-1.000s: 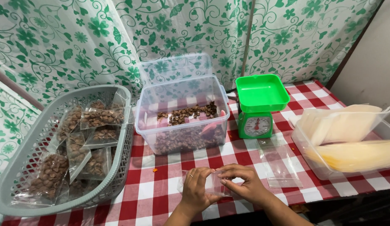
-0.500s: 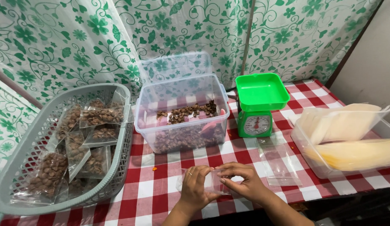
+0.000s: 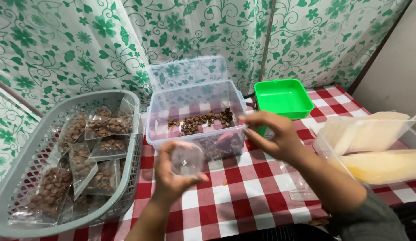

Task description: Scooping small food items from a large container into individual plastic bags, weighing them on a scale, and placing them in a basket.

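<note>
Clear small plastic bag (image 3: 186, 159), mouth held open, empty, in the left hand (image 3: 172, 178) grip, just in front of the clear tub (image 3: 194, 117) of brown seeds (image 3: 201, 122). Right hand (image 3: 273, 136) hangs over the tub's right corner, fingers loosely curled, grasping nothing visible. Left of the grip, grey basket (image 3: 20, 178) holds many filled packets (image 3: 105, 127). Judging: several packs done, this one unfilled; green scale (image 3: 284, 96) and spare bags (image 3: 373, 134) right, on checked tabletop (image 3: 243, 196).

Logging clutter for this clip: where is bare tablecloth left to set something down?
Bare checked cloth lies in front of the clear tub, between the grey basket and the flat clear bag. Crowded: the basket's packets left, green scale and wrapper bin right.
</note>
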